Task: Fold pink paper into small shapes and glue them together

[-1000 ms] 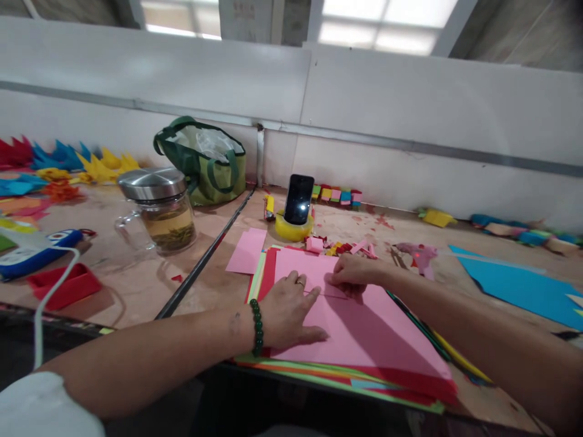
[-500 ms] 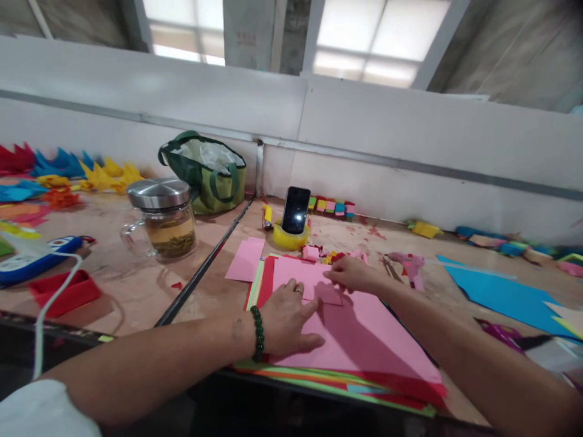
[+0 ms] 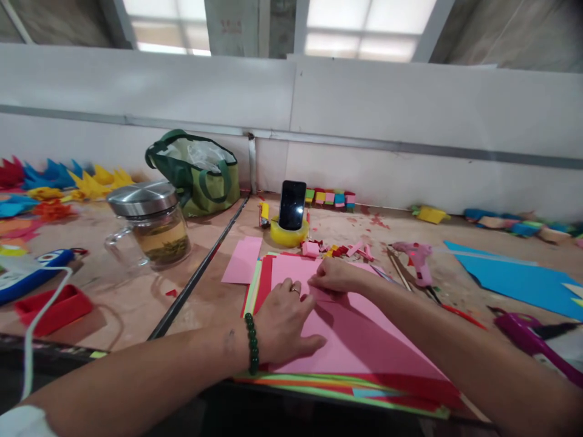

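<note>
A pink sheet of paper [image 3: 364, 346] lies on top of a stack of coloured paper [image 3: 392, 388] at the table's front edge. My left hand [image 3: 286, 318], with a ring and a green bead bracelet, rests on the pink sheet, thumb stretched out and fingers apart. Close beside it, my right hand [image 3: 334, 276] is closed, its fingers pinching the edge of a small pink paper piece [image 3: 322, 296] over the sheet. Most of that piece is hidden by the hands. Just beyond them sit a small folded pink block [image 3: 310, 249] and several paper scraps [image 3: 359, 250].
A phone [image 3: 292, 205] leans in a yellow tape roll [image 3: 289, 233]. Left are a glass tea mug [image 3: 159, 237], a green bag [image 3: 214, 188] and a red paper box [image 3: 54, 309]. Right are a pink glue gun [image 3: 416, 258], blue paper [image 3: 514, 279] and a purple-handled tool [image 3: 523, 334].
My right hand has shifted slightly left, nearer my left hand, with the small pink piece. The view has turned a little to the right. My left hand stays on the sheet.
</note>
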A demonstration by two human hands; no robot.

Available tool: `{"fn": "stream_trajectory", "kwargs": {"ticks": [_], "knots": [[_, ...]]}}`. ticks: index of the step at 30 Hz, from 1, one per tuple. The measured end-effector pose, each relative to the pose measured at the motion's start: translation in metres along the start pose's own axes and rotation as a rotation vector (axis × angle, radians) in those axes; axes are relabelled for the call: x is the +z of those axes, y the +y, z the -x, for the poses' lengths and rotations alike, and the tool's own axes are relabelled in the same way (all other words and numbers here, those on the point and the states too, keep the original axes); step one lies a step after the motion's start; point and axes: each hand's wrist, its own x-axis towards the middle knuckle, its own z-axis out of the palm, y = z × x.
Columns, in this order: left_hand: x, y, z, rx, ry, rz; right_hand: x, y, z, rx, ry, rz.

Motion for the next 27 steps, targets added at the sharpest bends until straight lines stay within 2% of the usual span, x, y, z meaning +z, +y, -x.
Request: {"fn": "stream_trajectory", "kwargs": {"ticks": [7,10,13,16,20,23,27], "knots": [[-0.001,0.001,0.002,-0.010,-0.022,-0.024,-0.003,0.059,0.021,0.040,0.034,0.030],[0.001,0.001,0.002,0.001,-0.020,-0.035,-0.008,0.078,0.031,0.053,0.086,0.065],[0.004,0.003,0.001,0.005,-0.016,-0.051,-0.012,0.073,0.037,0.018,0.205,0.117],[0.003,0.004,0.000,0.008,-0.021,-0.059,-0.006,0.050,0.038,-0.082,0.321,0.132],[-0.006,-0.001,0.002,0.035,-0.058,-0.047,0.009,0.027,0.036,-0.255,0.180,0.080],[-0.015,-0.015,0.009,0.068,-0.137,0.031,0.014,0.031,0.035,-0.304,0.113,0.050],[-0.020,-0.046,0.016,0.138,-0.213,0.197,0.013,0.040,0.034,-0.313,0.097,0.035]]}}
